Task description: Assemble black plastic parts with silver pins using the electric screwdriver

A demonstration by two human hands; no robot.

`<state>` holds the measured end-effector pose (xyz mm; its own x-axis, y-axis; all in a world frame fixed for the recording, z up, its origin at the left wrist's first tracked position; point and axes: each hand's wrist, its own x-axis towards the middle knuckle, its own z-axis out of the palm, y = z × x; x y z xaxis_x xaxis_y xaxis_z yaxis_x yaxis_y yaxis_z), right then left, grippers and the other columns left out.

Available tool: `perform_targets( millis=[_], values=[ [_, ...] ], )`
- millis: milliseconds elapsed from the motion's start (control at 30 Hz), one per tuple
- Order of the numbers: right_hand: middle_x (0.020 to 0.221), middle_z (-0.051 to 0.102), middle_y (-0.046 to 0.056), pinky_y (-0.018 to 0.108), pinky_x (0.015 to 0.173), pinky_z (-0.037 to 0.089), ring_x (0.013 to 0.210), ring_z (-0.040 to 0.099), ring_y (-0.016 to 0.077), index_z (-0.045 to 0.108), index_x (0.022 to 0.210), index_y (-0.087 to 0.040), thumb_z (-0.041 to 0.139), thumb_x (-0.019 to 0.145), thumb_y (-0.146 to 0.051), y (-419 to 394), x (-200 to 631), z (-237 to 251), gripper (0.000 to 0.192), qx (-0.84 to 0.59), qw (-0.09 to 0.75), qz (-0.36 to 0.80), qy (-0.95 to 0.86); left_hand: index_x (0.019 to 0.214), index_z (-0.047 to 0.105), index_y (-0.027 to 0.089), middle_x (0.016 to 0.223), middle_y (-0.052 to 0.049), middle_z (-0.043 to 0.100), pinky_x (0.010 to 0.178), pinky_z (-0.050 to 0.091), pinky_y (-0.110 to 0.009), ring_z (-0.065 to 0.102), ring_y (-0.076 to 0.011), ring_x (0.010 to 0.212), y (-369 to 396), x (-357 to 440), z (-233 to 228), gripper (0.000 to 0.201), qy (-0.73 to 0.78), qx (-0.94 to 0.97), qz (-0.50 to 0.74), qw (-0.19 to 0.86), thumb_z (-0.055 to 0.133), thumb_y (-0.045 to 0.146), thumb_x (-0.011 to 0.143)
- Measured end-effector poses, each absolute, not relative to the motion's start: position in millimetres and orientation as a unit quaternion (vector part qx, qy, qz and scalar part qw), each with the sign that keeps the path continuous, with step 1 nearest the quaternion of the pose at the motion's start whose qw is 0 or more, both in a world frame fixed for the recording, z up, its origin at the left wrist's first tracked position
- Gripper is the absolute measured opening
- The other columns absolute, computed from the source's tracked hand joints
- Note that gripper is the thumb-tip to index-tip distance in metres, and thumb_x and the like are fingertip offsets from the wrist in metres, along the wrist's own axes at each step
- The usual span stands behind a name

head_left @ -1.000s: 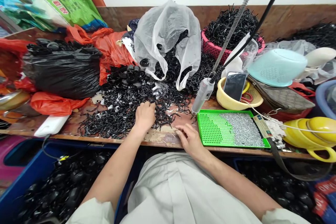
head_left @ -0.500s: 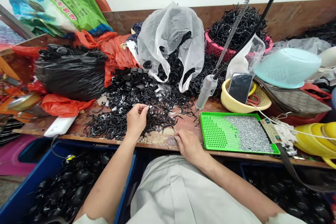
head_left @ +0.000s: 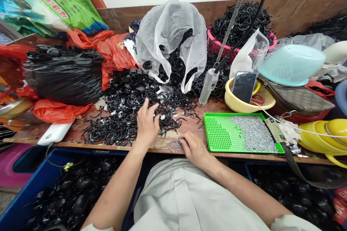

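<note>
A wide heap of small black plastic parts [head_left: 130, 115] covers the wooden bench. My left hand [head_left: 147, 124] lies on the heap's right side with its fingers spread, holding nothing that I can see. My right hand [head_left: 193, 147] rests palm down at the bench's front edge, fingers curled on the bare wood, just left of a green perforated tray [head_left: 217, 131] that carries several small silver screws [head_left: 252, 133]. An electric screwdriver [head_left: 208, 86] hangs on a cable above the bench, behind the tray.
A clear bag [head_left: 170, 32] of black parts stands at the back, beside a pink basket [head_left: 217, 45] and black bag [head_left: 63, 74]. A yellow bowl [head_left: 238, 104] holds a phone [head_left: 243, 86]. Blue bins [head_left: 32, 191] of black parts sit below the bench.
My left hand had pinched in the heap half a second ago; now it has shifted slightly right with its fingers opened flat. My right hand has stayed at the bench edge.
</note>
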<state>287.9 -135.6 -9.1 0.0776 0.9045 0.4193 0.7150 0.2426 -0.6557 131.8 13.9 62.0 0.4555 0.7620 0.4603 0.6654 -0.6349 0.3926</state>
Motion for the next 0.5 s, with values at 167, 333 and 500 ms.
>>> perform_targets(
  millis=[167, 333, 500],
  values=[
    [0.092, 0.066, 0.009, 0.034, 0.077, 0.050, 0.085, 0.062, 0.0206, 0.057, 0.100, -0.019, 0.045, 0.092, -0.017, -134.8, 289.4, -9.6, 0.015, -0.595, 0.429, 0.122, -0.668, 0.108, 0.061, 0.020, 0.112, -0.011, 0.065, 0.096, 0.042, -0.042, 0.057, -0.0276, 0.108, 23.6, 140.2, 64.4, 0.023, 0.455, 0.851, 0.258, 0.051, 0.051, 0.026, 0.087],
    [0.093, 0.065, 0.008, 0.034, 0.078, 0.049, 0.086, 0.062, 0.0208, 0.057, 0.101, -0.020, 0.047, 0.090, -0.014, -135.2, 289.2, -9.0, 0.016, -0.590, 0.420, 0.130, -0.677, 0.091, 0.065, 0.019, 0.083, -0.011, 0.070, 0.079, 0.047, -0.041, 0.064, -0.0290, 0.082, 29.5, 161.2, 58.3, 0.014, 0.444, 0.876, 0.154, 0.104, 0.056, 0.021, 0.082],
    [0.090, 0.065, 0.009, 0.034, 0.077, 0.048, 0.085, 0.060, 0.0210, 0.058, 0.100, -0.020, 0.045, 0.092, -0.016, -139.7, 288.8, -7.0, 0.016, -0.591, 0.442, 0.131, -0.663, 0.103, 0.063, 0.019, 0.099, -0.011, 0.071, 0.081, 0.050, -0.036, 0.066, -0.0227, 0.089, 33.9, 151.9, 61.7, 0.021, 0.478, 0.816, 0.278, 0.170, 0.050, 0.024, 0.087]
  ],
)
